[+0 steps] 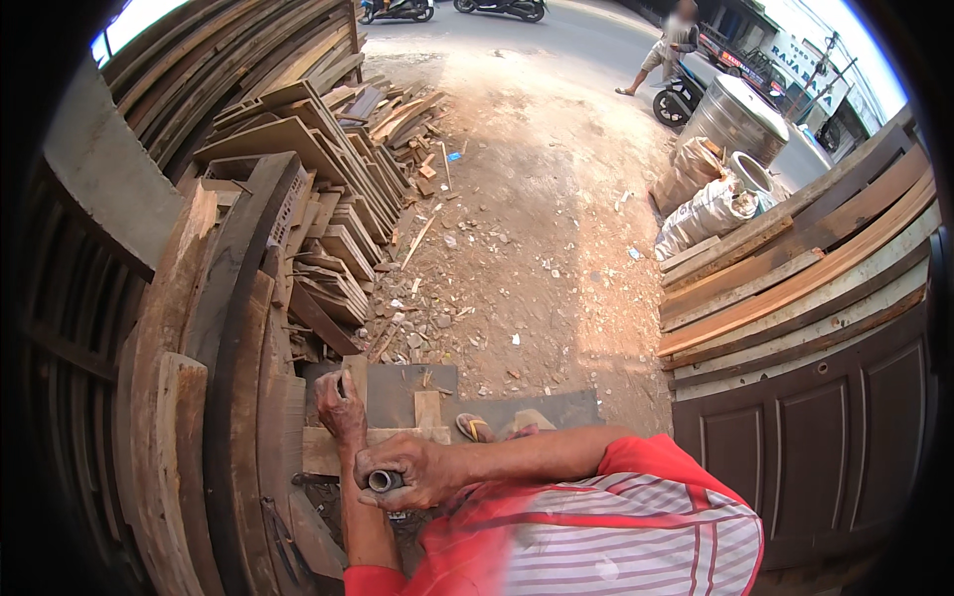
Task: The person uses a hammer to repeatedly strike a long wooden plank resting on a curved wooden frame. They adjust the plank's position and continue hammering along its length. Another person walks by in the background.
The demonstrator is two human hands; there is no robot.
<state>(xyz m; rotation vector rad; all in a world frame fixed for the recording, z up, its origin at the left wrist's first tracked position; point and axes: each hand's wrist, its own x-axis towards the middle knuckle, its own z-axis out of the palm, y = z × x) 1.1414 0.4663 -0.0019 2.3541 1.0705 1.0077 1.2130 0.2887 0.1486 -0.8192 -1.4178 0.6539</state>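
Observation:
My right hand [415, 471] is closed round a grey metal tube [385, 481], whose open round end faces up. The rest of the tube is hidden by the hand and arm. Farther forward and to the left, my left hand [341, 405] has its fingers curled. A dark bit shows between them, but I cannot make out what it is. Just beside those fingers stands a pale wooden piece [356, 375]. A wooden board [320, 452] lies crosswise by my left wrist. Below it, a long-handled dark metal tool [283, 536] leans at the planks.
Thick upright timbers [231, 288] and stacked boards [343, 238] line the left. A dark panelled door [820, 447] and long planks [785, 288] stand at right. Sacks [706, 214] and a metal drum [735, 119] are farther back. A person [664, 50] is by the road.

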